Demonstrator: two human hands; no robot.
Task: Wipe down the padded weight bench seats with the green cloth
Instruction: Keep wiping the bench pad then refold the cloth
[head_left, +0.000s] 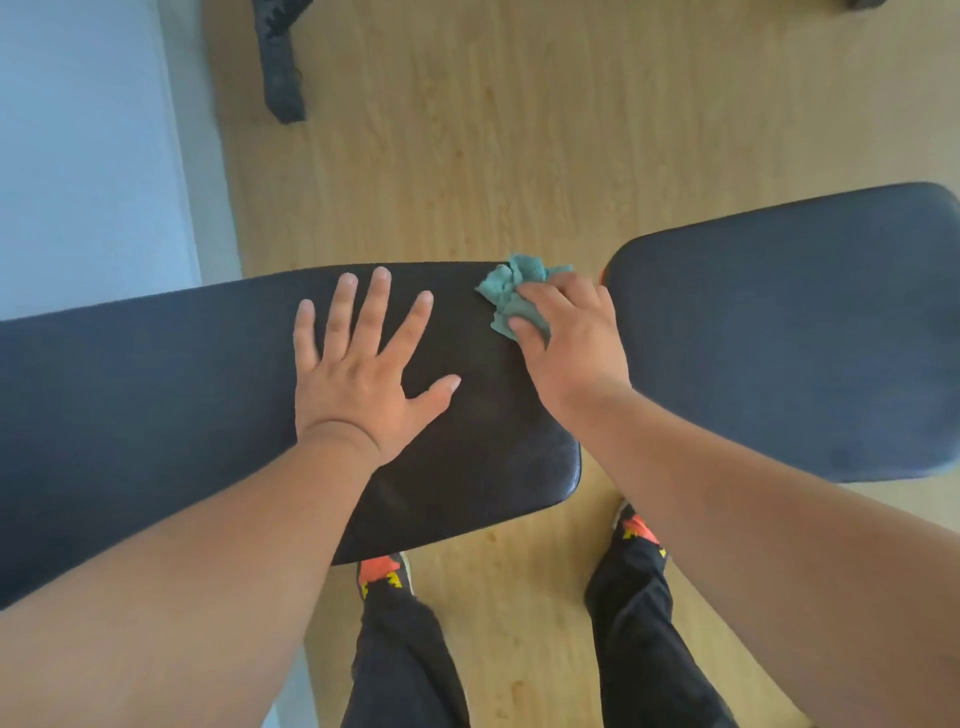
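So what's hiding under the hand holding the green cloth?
The right hand grips the bunched green cloth, pressed onto the black bench pad. The covered cloth and pad can't be seen.

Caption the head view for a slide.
Right hand wipes the left pad's far corner with the green cloth; left hand rests flat on it.

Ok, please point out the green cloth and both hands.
green cloth (521, 283), head view: crumpled part above the fingers.
left hand (358, 374), head view: back of hand.
right hand (576, 343), head view: back of hand.
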